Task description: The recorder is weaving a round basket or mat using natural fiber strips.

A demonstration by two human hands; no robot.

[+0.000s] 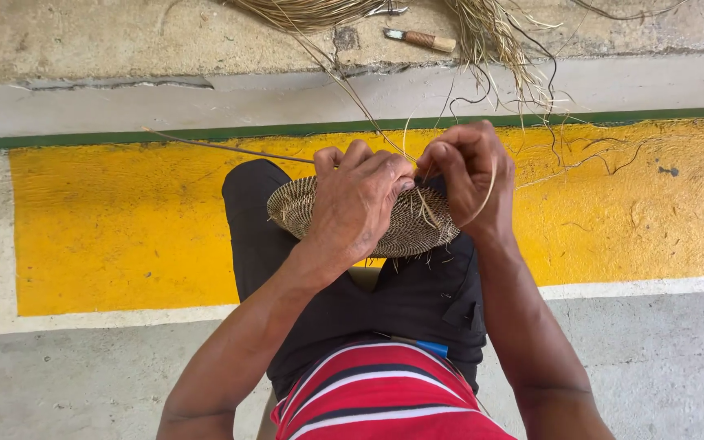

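On the black-clad lap lies a round woven disc [405,224], the left hand [356,204] curled over its near top with fingers gripping the rim, the right hand [466,175] just beside its far edge, fingertips pinching a thin straw [490,183].

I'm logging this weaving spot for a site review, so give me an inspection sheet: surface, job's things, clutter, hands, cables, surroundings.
Surface: concrete floor with a yellow painted band edged by white lines.
Job's things: round woven disc resting on the person's knee; thin fibre strands run up from it.
Clutter: loose fibre bundle and a wooden-handled tool on the ledge.
Hands: left hand grips the disc's rim; right hand pinches a strand at the rim.
Cables: nothing seen.
Surroundings: raised concrete ledge, green stripe below it; a blue object at the waist.
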